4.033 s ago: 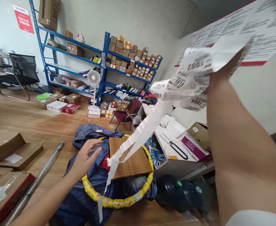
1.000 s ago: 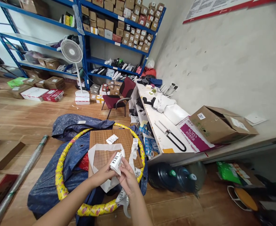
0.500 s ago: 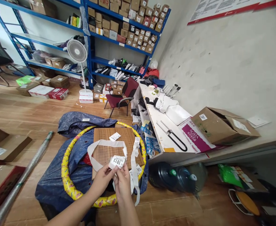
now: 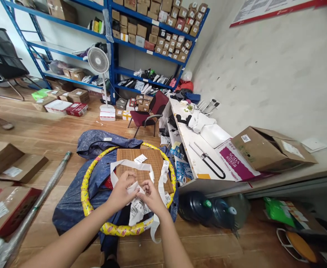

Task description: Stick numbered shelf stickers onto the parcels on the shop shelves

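My left hand (image 4: pixel 122 191) and my right hand (image 4: pixel 152 196) pinch a white strip of printed labels (image 4: pixel 137 210) close together, and part of it hangs below my fingers. A long white backing strip (image 4: pixel 161 182) loops away and trails on the right. Under it lies a wooden grid board (image 4: pixel 124 167), with one loose label (image 4: pixel 140 159) on top. The board rests inside a yellow patterned hoop (image 4: pixel 85 186), over dark blue wrapped bundles (image 4: pixel 71 191). My fingers partly hide the held strip.
At right, a white table (image 4: pixel 186 139) carries a brown carton (image 4: pixel 264 152) and a U-shaped lock (image 4: pixel 210 163). Large water bottles (image 4: pixel 195 206) lie beneath. To the left are cartons (image 4: pixel 12 208) and a wrapped pole (image 4: pixel 44 193). A maroon chair (image 4: pixel 149 111) and fan (image 4: pixel 98 61) stand ahead.
The label strip marked 1013 was upright between my fingers; now labels hang below my hands. My hands have moved apart slightly. The view has shifted left, and a person's foot appears there.
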A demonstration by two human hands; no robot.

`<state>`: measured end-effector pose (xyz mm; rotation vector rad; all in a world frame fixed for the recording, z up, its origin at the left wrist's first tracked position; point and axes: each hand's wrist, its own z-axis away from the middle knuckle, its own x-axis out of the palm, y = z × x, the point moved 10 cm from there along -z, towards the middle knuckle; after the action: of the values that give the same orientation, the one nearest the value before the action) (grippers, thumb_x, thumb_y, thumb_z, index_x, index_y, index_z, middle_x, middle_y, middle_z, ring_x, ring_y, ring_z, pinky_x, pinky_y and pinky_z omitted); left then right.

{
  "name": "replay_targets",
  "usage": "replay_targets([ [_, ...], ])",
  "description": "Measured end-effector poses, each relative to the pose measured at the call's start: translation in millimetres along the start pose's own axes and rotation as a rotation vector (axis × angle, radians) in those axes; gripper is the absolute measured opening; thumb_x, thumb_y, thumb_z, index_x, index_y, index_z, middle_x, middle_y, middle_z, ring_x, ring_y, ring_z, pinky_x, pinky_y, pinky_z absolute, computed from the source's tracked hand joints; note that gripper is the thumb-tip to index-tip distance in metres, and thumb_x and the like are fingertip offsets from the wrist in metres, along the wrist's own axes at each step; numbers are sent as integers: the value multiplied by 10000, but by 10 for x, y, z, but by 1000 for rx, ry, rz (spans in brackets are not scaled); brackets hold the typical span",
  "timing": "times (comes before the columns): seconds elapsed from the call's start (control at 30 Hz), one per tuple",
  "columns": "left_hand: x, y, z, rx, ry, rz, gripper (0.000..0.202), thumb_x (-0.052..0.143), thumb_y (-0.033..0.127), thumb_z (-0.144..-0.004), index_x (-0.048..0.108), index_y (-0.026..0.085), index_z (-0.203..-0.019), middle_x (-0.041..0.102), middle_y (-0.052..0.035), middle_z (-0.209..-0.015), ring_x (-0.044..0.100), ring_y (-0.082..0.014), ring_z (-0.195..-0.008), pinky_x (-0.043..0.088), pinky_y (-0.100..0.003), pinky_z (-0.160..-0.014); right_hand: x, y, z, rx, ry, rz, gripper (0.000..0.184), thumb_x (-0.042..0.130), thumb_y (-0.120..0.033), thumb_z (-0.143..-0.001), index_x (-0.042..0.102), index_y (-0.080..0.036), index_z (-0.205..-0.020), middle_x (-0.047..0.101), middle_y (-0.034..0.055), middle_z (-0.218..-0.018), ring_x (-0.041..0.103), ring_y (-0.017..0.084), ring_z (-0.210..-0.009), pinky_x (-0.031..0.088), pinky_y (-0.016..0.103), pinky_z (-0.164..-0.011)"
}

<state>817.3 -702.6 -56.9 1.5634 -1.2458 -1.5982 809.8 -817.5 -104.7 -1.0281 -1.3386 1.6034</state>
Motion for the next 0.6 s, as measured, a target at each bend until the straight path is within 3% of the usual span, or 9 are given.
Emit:
replay_targets([
  [0.07,51,80,-21,58,-119,147,215,553,264,-719,463,199,-903,571,-117,-1133,494,-237,-1092,359,-389,-968,-6,106,-33,49,-28,-41,363,715,-489,-681,565,-184,-809,513,-48,-644,461,103,-582,367,234,-587],
  [0.13,207,77,-11,13,-353,239,371,549,256,-729,414,211,-1071,597,-63,-1015,539,-194,-961,404,-345,-891,-26,112,-12,49,-70,-33,355,708,-499,-687,582,-171,-731,518,-38,-642,449,101,-594,359,240,-609],
  [0.17,270,63,2,-14,-449,224,369,551,288,-747,434,207,-1087,594,-31,-928,542,-180,-882,415,-317,-837,-45,87,10,40,-84,-32,356,697,-507,-697,588,-169,-725,527,-31,-658,457,105,-617,363,244,-627],
  [0.23,331,26,2,-37,-539,128,264,556,385,-778,535,187,-951,559,3,-809,513,-163,-793,399,-282,-773,-84,13,53,13,-99,-37,352,670,-517,-725,584,-177,-753,523,-29,-692,464,109,-656,367,243,-655],
  [0.33,388,-30,-27,-40,-528,55,322,507,478,-815,548,169,-737,505,15,-716,465,-153,-732,357,-268,-708,-101,-55,86,-15,-106,-22,341,610,-526,-780,566,-188,-795,498,-35,-694,449,105,-649,363,231,-636],
  [0.6,549,-191,98,-144,-333,107,387,393,539,-830,400,198,-647,421,33,-637,410,-148,-650,322,-281,-628,-25,-73,171,-94,-21,138,354,509,-470,-860,673,-165,-784,638,16,-724,557,141,-703,424,248,-687],
])
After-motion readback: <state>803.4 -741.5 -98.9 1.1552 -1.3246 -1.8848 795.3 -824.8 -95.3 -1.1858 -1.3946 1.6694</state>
